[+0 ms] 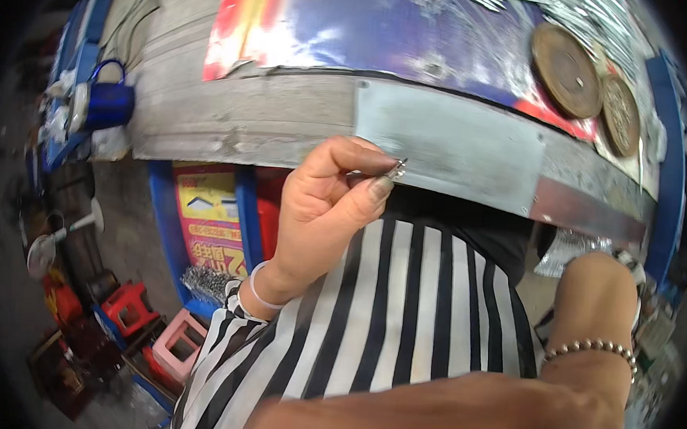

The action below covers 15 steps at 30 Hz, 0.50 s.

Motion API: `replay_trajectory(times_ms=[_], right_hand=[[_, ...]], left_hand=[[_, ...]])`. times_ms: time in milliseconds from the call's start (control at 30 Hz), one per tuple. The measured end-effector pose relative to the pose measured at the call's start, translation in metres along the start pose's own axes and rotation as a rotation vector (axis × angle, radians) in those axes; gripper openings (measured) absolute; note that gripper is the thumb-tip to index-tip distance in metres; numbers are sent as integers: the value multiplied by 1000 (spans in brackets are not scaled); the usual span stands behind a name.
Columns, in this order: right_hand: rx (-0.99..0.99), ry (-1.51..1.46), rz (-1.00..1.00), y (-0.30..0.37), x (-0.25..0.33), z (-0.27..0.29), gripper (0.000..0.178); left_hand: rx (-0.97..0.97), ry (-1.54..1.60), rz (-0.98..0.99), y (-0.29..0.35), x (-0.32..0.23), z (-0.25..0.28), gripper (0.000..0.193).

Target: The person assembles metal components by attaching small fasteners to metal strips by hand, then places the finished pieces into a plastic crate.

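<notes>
My left hand (330, 206) is raised in front of the bench edge, its thumb and forefinger pinched together. Between those fingertips sits a small shiny metal piece (397, 169), too small to tell its exact kind. Behind it lies a pale grey metal plate (450, 142), fixed along the front of the bench. My right hand (457, 414) is bent across the lower part of the picture, close to the camera and smeared by motion. Its fingers cannot be made out, nor whether they hold anything. A beaded bracelet (593, 349) circles the right wrist.
On the wooden bench (279, 112) lie a shiny printed sheet (378, 32), two round brown dishes (566, 71) and many thin metal strips (584, 17). A blue mug (110, 106) stands at the left. Below are a basket of small metal parts (205, 283) and stools (180, 342).
</notes>
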State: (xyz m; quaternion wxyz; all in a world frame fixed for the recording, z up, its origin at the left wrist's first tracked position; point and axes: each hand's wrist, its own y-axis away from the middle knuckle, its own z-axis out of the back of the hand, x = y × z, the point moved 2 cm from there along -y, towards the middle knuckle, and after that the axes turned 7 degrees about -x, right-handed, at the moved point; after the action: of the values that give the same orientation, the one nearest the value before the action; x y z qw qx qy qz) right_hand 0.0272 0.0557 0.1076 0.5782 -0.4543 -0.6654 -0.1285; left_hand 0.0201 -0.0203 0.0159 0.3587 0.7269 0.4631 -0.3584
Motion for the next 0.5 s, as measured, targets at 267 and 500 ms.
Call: replay_trajectory(times_ms=[267,500], right_hand=[[-101,75,-151,-3,-5,-21,31],[19,145,-548,38,-28,25,20]], left_hand=[[-68,-184,-186,-5,-10,20,14],[34,-762,-427,-34,-17,21,15]])
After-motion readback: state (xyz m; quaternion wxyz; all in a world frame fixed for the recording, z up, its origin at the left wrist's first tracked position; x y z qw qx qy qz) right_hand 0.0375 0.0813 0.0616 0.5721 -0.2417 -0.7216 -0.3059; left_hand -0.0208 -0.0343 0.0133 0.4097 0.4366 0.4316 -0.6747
